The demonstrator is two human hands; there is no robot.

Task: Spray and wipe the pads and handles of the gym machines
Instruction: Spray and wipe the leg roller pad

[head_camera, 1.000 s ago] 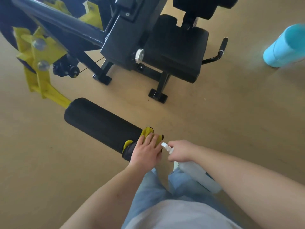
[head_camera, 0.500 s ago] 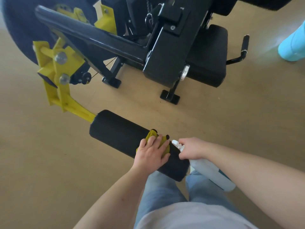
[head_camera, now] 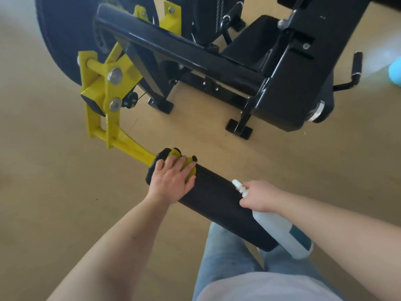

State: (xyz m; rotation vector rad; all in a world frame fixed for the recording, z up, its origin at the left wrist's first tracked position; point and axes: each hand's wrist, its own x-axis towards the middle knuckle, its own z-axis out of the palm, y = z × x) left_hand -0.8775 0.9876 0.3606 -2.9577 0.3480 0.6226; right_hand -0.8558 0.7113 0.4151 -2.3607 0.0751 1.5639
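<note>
A black roller pad (head_camera: 219, 203) sticks out toward me from a yellow lever arm (head_camera: 128, 146) of the gym machine. My left hand (head_camera: 171, 179) lies flat with spread fingers on a yellow cloth (head_camera: 189, 169), pressing it onto the pad's end nearest the yellow arm. My right hand (head_camera: 259, 197) grips the neck of a white spray bottle (head_camera: 282, 233) beside the pad's right side, nozzle pointing up and left. The bottle's body hangs down toward my legs.
The machine's black frame (head_camera: 288, 92), its seat pad and a black side handle (head_camera: 355, 68) stand behind the roller. A large dark wheel (head_camera: 63, 40) is at the upper left. A light blue object (head_camera: 396, 71) sits at the right edge. Tan floor lies all around.
My left hand has slid the yellow cloth along the roller pad from its near free end to the end by the yellow arm. The view has moved closer to the machine.
</note>
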